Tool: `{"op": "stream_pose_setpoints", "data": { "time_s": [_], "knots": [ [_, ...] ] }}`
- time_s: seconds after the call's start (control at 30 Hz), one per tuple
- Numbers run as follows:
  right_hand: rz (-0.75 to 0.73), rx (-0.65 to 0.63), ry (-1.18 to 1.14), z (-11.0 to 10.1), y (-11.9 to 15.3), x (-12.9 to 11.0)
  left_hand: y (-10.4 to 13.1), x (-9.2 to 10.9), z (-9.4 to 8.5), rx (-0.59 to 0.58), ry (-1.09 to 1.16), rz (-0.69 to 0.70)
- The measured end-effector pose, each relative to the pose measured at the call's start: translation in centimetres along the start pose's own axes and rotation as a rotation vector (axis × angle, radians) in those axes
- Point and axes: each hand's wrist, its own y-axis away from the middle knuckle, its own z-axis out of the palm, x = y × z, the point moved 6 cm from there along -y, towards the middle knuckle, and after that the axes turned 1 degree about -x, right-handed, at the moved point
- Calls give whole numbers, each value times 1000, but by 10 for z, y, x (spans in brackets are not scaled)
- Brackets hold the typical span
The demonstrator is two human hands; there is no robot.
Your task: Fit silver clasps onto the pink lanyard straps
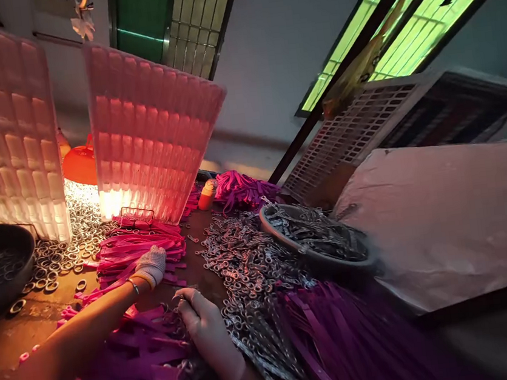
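My left hand point(151, 267), in a knitted white glove, is closed at the right end of a pile of pink-purple straps point(127, 247). What its fingers hold, if anything, is hidden. Lower and to the right, my right hand point(208, 329) wears a thin pale glove. Its thumb and finger pinch a small metal piece too small to name. Below both hands, more purple straps point(138, 349) with metal ends lie in a bundle. A heap of metal swivel clasps point(247, 258) spreads to the right of my hands.
Metal rings point(50, 274) lie loose beside a dark basin point(30, 240). A grey basin point(266, 219) of clasps stands at right, near long purple straps point(337, 327). Two translucent ribbed panels point(150, 128) stand upright around an orange lamp point(79, 166). A small bottle point(207, 196) stands behind.
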Motion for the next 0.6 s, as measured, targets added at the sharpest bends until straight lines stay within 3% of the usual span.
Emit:
{"op": "stream_pose_setpoints", "data": {
  "time_s": [0.1, 0.2, 0.3, 0.4, 0.5, 0.6],
  "knots": [
    [-21, 40, -5, -8, -1, -2, 25, 4, -11, -40, 56, -14],
    [-76, 78, 1, -13, -3, -12, 70, 12, -19, -152, 131, -46],
    [-158, 21, 44, -6, -5, -30, 124, 23, -23, -226, 335, -38],
    [-232, -33, 268, 5, -2, -51, 165, 28, -26, -196, 488, -67],
    [-326, -64, 618, 17, 6, -69, 187, 31, -30, -151, 412, -48],
    [-461, -94, 879, 28, 16, -81, 195, 32, -32, -149, 156, 11]
  ]
}}
